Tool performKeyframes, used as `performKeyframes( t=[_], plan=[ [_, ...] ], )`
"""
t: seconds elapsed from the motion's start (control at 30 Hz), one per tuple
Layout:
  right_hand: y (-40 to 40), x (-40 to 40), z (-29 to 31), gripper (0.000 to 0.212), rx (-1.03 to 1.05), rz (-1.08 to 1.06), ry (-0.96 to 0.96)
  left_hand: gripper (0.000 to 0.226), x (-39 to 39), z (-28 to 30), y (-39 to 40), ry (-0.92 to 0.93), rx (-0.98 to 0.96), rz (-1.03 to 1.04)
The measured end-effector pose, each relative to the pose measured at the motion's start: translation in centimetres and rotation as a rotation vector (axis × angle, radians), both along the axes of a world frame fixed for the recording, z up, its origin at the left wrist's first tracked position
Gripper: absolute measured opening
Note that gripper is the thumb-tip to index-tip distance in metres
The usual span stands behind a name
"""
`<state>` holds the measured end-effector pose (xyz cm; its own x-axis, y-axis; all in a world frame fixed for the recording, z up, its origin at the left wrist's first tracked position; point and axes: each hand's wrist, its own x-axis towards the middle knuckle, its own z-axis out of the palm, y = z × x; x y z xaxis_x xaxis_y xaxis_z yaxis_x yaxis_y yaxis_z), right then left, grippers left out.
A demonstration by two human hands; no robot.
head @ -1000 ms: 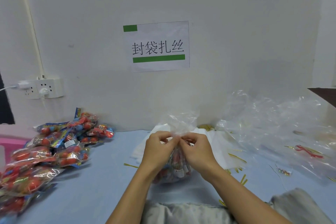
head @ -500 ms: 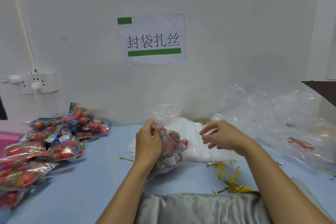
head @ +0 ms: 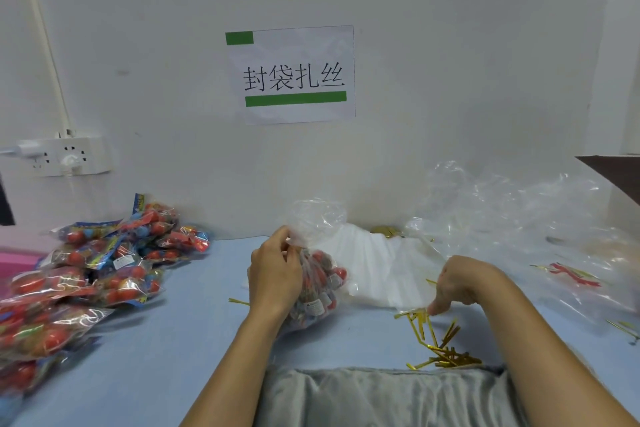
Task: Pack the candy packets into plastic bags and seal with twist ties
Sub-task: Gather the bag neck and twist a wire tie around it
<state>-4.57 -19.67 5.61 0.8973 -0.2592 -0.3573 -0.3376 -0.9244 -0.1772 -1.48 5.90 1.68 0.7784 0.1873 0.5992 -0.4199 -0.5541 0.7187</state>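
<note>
Bag neck gathered, ties at hand

Our left hand (head: 275, 276) grips the filled plastic bag (head: 317, 288) mid-frame; our right hand (head: 460, 282) pinches gold twist ties (head: 438, 345) lower right.

Two bare forearms are seen entering from the bottom edge, no sleeves visible up to the frame border. No watch, ring, bracelet or glove is worn on the left hand (head: 275, 274) or the right hand (head: 464, 282). Nails are seen short and unpainted where visible on the left hand; the right hand's nails are mostly hidden. Below and between the two hands, grey soft fabric (head: 381, 395) is seen across the lap, with folds and a rolled upper hem; whether it is a shirt or trousers cannot be told. No markings or logos are seen on it.
</note>
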Motion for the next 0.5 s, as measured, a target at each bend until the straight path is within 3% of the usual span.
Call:
performKeyframes(
  t=[0.1,0.3,0.37,0.43,0.5],
  plan=[
    [0.8,0.2,-0.4,0.069,-0.091,0.011,0.132,0.034,0.1,0.0,0.1,0.011,-0.022,0.01],
    [1.3,1.2,-2.3,0.076,-0.195,0.021,0.179,0.04,0.1,0.1,-0.2,0.028,-0.016,-0.008],
    [1.2,1.1,-2.3,0.068,-0.162,-0.024,0.149,0.039,0.1,0.1,-0.1,0.033,-0.022,-0.009],
    [1.1,1.4,-2.1,0.04,-0.158,-0.034,0.126,0.038,0.1,0.1,-0.1,0.032,-0.031,-0.002],
    [1.1,1.3,-1.5,0.029,-0.115,-0.029,0.069,0.038,0.2,0.0,-0.1,0.03,-0.042,0.0]
  ],
)
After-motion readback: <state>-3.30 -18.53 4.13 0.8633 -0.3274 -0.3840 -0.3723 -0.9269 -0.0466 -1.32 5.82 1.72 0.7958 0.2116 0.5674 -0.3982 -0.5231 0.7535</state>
